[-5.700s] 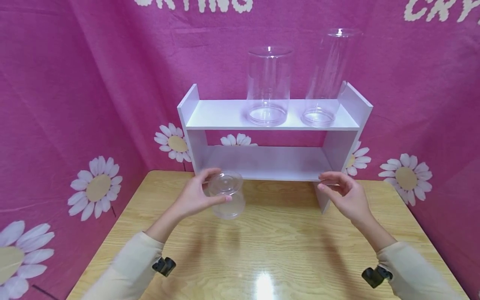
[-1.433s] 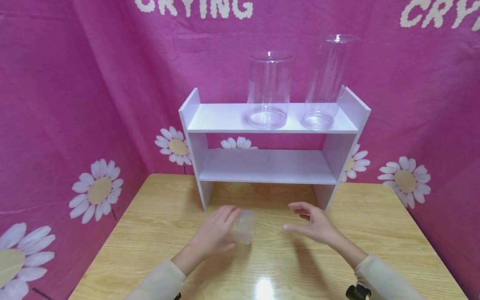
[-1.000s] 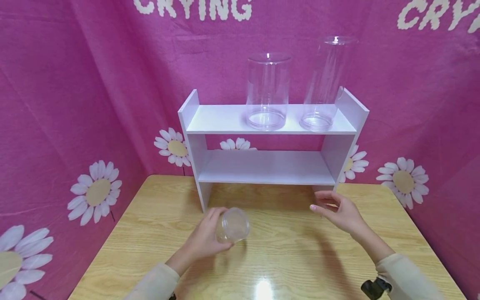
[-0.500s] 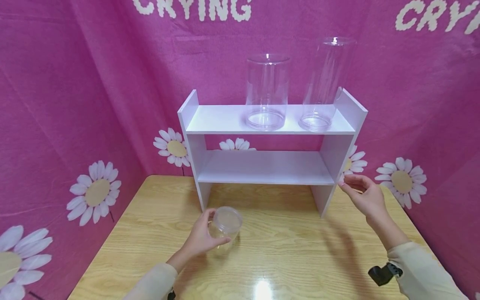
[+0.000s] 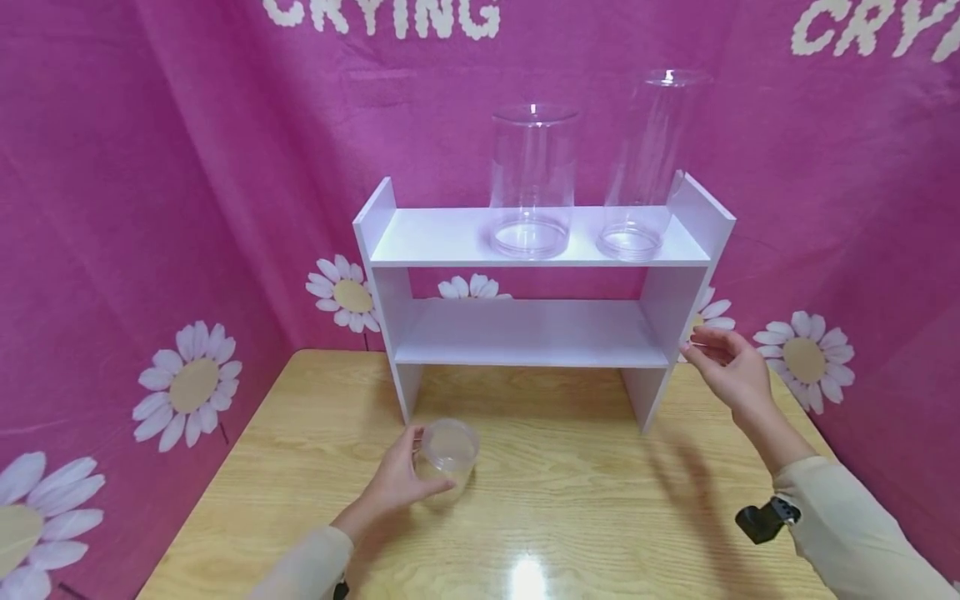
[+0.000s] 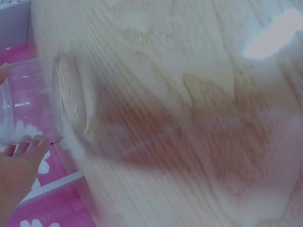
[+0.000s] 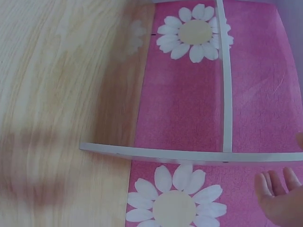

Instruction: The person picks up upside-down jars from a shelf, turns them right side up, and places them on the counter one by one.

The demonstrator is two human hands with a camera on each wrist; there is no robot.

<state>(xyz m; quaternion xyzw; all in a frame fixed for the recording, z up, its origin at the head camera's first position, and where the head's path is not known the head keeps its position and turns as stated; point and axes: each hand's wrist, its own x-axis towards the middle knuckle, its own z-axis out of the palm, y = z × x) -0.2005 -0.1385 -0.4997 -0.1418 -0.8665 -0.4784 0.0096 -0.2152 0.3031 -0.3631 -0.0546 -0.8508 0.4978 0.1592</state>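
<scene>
A short clear plastic jar (image 5: 452, 442) is in my left hand (image 5: 397, 475), low over the table in front of the shelf's left leg. My thumb lies across its near side and the fingers reach round its far side. In the left wrist view the jar (image 6: 35, 104) stands with its ringed base close to the wood, fingertips on its wall. My right hand (image 5: 735, 375) hovers just outside the shelf's right side panel, fingers loosely bent and holding nothing. The right wrist view catches part of this hand (image 7: 284, 201) at the panel's edge.
A white two-tier shelf (image 5: 532, 333) stands at the back of the wooden table (image 5: 570, 500). On its top board are a wide clear cylinder (image 5: 532, 179) and a taller, narrower one (image 5: 645, 167). A pink curtain (image 5: 225, 125) with daisies hangs behind and at both sides.
Earlier the jar was held higher by the shelf, then tipped sideways; now it is upright and lower. My right hand came toward the jar, then drew back right and up beside the shelf.
</scene>
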